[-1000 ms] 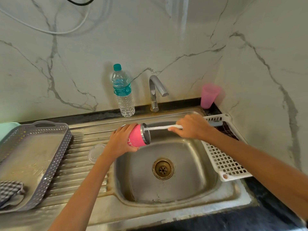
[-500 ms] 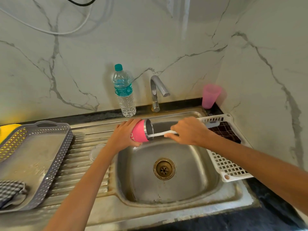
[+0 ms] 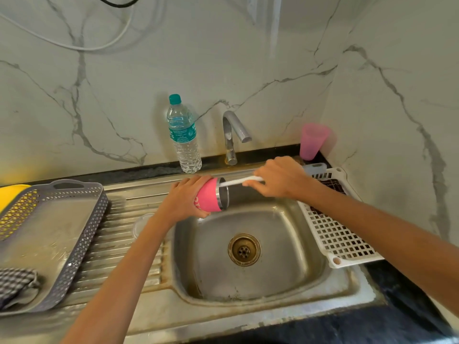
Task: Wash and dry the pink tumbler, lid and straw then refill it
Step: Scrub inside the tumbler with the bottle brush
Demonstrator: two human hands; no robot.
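My left hand (image 3: pixel 185 198) grips the pink tumbler (image 3: pixel 210 196), held on its side over the steel sink (image 3: pixel 248 289) with its metal rim facing right. My right hand (image 3: pixel 283 177) holds a white brush (image 3: pixel 242 181) whose far end reaches into the tumbler's mouth. A clear round lid (image 3: pixel 141 225) lies on the ribbed drainboard, just left of my left forearm. No straw can be made out.
A water bottle (image 3: pixel 185 137) and the tap (image 3: pixel 232 135) stand at the sink's back edge. A pink plastic cup (image 3: pixel 311 141) sits in the back right corner. A white basket (image 3: pixel 340 234) lies right of the sink, a grey tray (image 3: pixel 49 234) with a checked cloth (image 3: pixel 15 281) on the left.
The brush has slid in and out of the tumbler; my right hand first came closer to the rim, then drew back and rose slightly. The tumbler has stayed over the sink.
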